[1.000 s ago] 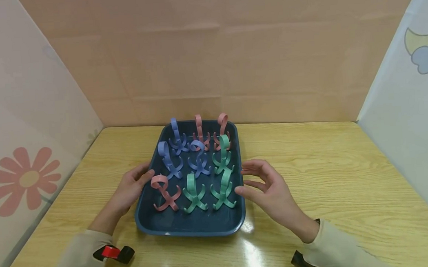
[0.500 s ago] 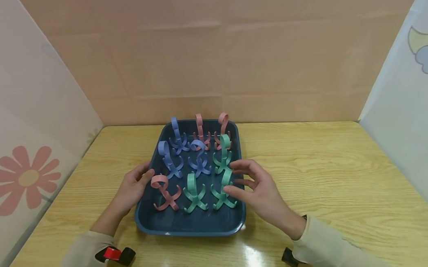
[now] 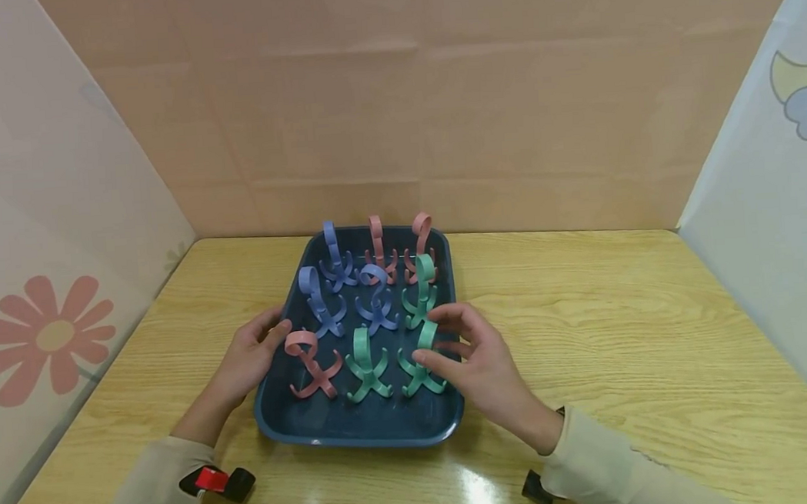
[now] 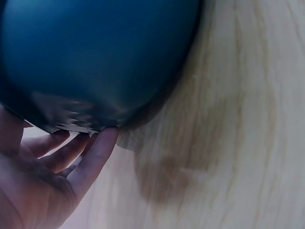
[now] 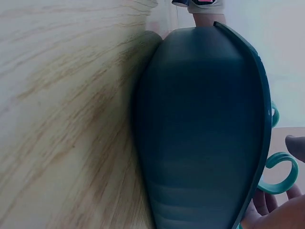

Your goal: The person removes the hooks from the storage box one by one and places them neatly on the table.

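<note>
A dark blue plastic tray lies on the table, holding pink, blue and green plastic hanging hooks, each with a curled top and spread prongs. At the tray's left side my left hand grips its edge, thumb over the rim and fingers against the outer wall in the left wrist view. My right hand reaches over the right rim, thumb and fingers apart around the top of the front-right green hook. A gap shows between the thumb and that hook's curl in the right wrist view. Some right fingers are partly hidden.
A pink hook and another green hook stand in the front row. Blue hooks, such as one in the middle, stand behind. The wooden table ends at a brown paper backdrop, with patterned side panels.
My right hand has moved left from outside the tray's right rim to the front-right green hook. The left hand, the tray and the hooks stay in place.
</note>
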The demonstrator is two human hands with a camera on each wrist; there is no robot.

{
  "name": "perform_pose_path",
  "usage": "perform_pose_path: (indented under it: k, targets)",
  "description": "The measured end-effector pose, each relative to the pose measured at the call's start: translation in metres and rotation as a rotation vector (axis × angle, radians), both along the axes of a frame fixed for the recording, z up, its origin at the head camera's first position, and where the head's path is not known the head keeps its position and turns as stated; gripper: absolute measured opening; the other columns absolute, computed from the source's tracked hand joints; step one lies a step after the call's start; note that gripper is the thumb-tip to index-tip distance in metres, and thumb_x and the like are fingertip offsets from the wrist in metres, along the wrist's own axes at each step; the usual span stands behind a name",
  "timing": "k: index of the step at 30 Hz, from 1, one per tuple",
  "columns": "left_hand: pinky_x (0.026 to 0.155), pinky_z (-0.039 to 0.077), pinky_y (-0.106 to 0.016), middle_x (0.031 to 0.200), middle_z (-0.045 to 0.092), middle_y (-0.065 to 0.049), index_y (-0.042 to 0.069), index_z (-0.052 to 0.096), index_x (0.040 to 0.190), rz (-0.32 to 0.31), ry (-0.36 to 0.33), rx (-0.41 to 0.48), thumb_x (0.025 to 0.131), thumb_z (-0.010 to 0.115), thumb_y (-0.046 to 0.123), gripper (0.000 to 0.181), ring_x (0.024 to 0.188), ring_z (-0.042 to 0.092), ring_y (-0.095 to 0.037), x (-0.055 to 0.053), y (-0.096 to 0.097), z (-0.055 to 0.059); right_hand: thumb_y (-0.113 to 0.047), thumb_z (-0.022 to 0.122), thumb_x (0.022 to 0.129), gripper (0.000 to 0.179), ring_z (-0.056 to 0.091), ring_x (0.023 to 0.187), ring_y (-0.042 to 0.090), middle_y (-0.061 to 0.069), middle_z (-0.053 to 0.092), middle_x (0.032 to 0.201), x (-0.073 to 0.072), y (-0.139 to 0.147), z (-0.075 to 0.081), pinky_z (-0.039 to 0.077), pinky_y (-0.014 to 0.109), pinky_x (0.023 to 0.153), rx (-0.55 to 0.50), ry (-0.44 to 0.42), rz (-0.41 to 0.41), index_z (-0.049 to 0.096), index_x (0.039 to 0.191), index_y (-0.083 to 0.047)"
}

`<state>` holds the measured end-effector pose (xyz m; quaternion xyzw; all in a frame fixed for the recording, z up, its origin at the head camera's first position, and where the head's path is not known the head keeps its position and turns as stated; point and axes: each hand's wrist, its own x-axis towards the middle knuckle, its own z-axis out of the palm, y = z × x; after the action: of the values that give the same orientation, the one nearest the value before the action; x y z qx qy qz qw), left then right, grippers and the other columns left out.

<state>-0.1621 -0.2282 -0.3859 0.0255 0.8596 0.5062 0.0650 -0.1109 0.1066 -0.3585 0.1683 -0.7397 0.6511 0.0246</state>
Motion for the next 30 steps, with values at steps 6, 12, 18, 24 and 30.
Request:
perform_pose_path:
  k: [6, 12, 18, 24, 30]
  targets:
    - [0.108, 0.028, -0.069, 0.157, 0.034, -0.024, -0.001, 0.035, 0.154, -0.006, -0.003, 0.005, 0.109, 0.042, 0.03, 0.054, 0.143, 0.03, -0.046, 0.0, 0.0003, -0.0005, -0.008, 0.08, 0.087, 0.043, 0.061, 0.108, 0.023, 0.006, 0.059, 0.122, -0.0001, -0.0016, -0.0022, 0.055, 0.037, 0.091, 0.008, 0.015, -0.008, 0.058, 0.124, -0.009]
    - [0.109, 0.027, -0.069, 0.156, 0.036, -0.024, 0.0, 0.037, 0.153, -0.008, 0.003, 0.004, 0.109, 0.042, 0.029, 0.053, 0.144, 0.029, -0.046, -0.0002, 0.0004, -0.0001, -0.007, 0.078, 0.088, 0.041, 0.062, 0.107, 0.022, 0.006, 0.059, 0.12, 0.0, -0.0023, -0.0031, 0.056, 0.036, 0.09, 0.005, 0.015, -0.016, 0.058, 0.123, -0.009]
    - [0.109, 0.028, -0.068, 0.156, 0.036, -0.023, 0.0, 0.037, 0.153, -0.006, 0.001, -0.001, 0.109, 0.042, 0.03, 0.053, 0.143, 0.03, -0.045, -0.0001, -0.0006, -0.0011, -0.005, 0.078, 0.088, 0.04, 0.062, 0.106, 0.024, 0.006, 0.06, 0.119, 0.0, -0.0035, -0.004, 0.056, 0.036, 0.089, -0.014, 0.023, -0.015, 0.058, 0.122, -0.008]
    - [0.109, 0.028, -0.069, 0.156, 0.035, -0.024, 0.0, 0.036, 0.153, -0.009, -0.002, 0.001, 0.109, 0.042, 0.032, 0.055, 0.143, 0.03, -0.046, -0.0003, -0.0006, -0.0019, -0.003, 0.077, 0.088, 0.039, 0.062, 0.106, 0.024, 0.009, 0.059, 0.119, 0.0, -0.004, -0.0035, 0.056, 0.036, 0.089, -0.034, 0.038, -0.02, 0.058, 0.122, -0.008]
    - [0.109, 0.03, -0.067, 0.156, 0.035, -0.023, 0.001, 0.035, 0.154, 0.001, -0.015, -0.001, 0.109, 0.042, 0.032, 0.055, 0.142, 0.033, -0.046, 0.0001, -0.0013, -0.0033, 0.0, 0.076, 0.087, 0.041, 0.061, 0.108, 0.026, 0.021, 0.056, 0.124, 0.0005, -0.0028, -0.0002, 0.056, 0.036, 0.089, -0.072, 0.081, -0.003, 0.057, 0.124, -0.002]
